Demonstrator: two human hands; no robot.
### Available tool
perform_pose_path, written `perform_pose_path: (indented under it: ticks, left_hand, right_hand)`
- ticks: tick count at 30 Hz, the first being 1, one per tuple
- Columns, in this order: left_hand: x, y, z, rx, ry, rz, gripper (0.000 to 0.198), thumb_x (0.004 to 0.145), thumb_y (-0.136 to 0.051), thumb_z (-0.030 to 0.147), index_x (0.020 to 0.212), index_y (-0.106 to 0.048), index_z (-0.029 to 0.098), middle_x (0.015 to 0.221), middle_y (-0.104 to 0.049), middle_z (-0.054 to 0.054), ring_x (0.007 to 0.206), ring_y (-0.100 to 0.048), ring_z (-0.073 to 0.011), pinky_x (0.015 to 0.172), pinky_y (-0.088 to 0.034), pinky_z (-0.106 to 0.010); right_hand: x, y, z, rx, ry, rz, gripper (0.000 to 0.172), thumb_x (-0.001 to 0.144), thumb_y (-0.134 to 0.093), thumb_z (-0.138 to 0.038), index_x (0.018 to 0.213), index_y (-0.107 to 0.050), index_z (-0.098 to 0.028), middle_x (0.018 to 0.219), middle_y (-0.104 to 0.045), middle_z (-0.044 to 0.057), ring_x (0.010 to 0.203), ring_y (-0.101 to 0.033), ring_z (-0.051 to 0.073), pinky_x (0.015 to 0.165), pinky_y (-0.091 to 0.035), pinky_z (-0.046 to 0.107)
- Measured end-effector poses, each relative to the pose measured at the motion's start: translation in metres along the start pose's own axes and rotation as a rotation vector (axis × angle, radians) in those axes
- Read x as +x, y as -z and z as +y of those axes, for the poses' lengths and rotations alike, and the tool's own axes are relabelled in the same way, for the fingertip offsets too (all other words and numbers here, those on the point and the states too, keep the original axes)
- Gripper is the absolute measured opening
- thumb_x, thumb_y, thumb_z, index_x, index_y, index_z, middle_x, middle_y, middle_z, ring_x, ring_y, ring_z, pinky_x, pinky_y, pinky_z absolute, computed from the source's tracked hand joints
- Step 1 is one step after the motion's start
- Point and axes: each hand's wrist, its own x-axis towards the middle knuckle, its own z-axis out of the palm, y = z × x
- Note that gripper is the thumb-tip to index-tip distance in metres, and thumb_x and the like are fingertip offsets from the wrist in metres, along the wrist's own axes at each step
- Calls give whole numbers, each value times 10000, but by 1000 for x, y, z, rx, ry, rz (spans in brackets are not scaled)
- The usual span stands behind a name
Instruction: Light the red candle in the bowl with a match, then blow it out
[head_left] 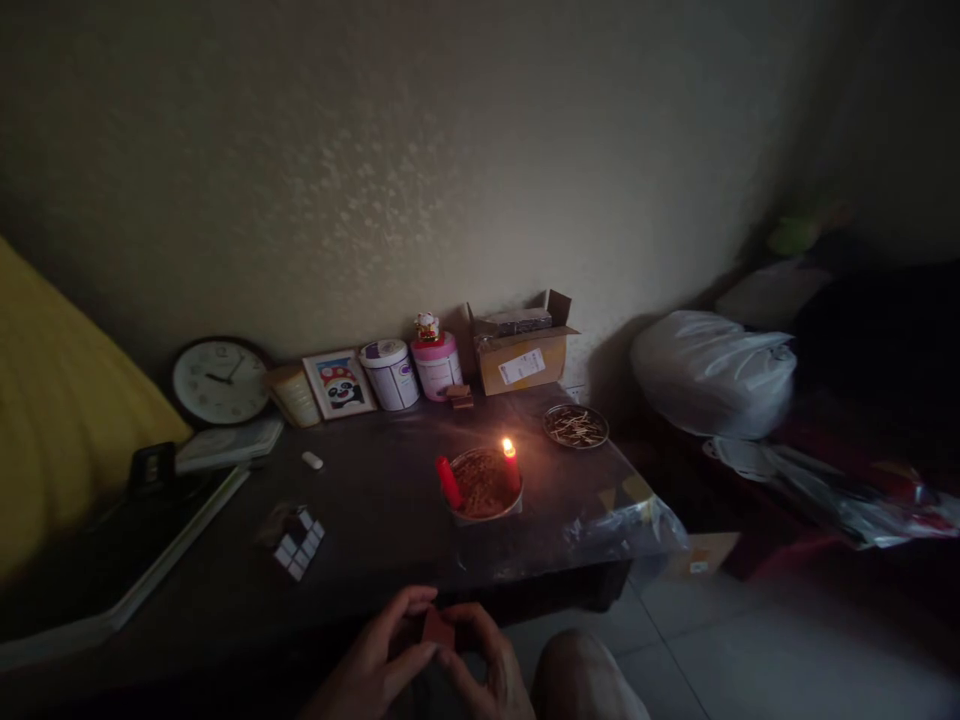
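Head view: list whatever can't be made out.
All in the head view:
Held item: its sides, covered by the left hand and right hand.
Carton label: its print, too small.
White bag: its contents, hidden by the plastic.
Knee: cut off by the bottom edge.
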Motion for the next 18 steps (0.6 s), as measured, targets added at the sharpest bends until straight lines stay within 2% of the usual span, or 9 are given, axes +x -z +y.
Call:
perform_pose_path:
  ticks: [3,8,13,16,18]
  left_hand:
    - [-1,0,2,19,13,-13,359,732,-680,281,1084,-659,213,1156,-708,-117,1117,-630,-296,957,-469,-390]
    - [-1,0,-2,7,4,38,341,729,-682,284,1065,-676,233,1148,-716,-103,1120,-626,-299,958,-468,-399]
    - [-2,3,-4,12,19,5,350,738,-693,304,1082,-671,245,1164,-711,-96,1132,-621,-292,975,-466,-396]
    - [-5,5,2,20,56,-29,359,736,-697,327,1086,-668,251,1182,-705,-96,1153,-609,-297,990,-462,-401]
    - [-7,5,9,20,102,-10,365,710,-713,340,1064,-679,259,1180,-708,-95,1160,-603,-312,991,-466,-413]
  right_hand:
    - [1,0,-5,-23,-16,-27,413,824,-622,-534,1097,-643,-223,1025,-704,62,942,-664,224,857,-522,323]
    - [2,-3,-6,-18,4,2,399,813,-630,-536,1077,-643,-237,1013,-708,54,922,-676,222,833,-534,316]
    - [0,0,3,-49,-18,-66,369,837,-636,-481,1133,-619,-262,1075,-693,44,970,-670,220,876,-522,314]
    - [-2,1,9,-72,-34,-73,374,831,-646,-477,1147,-611,-279,1103,-685,38,984,-664,223,886,-516,315]
    - [-3,1,11,-86,-49,-62,376,820,-657,-482,1140,-616,-289,1100,-688,32,977,-663,224,877,-517,313]
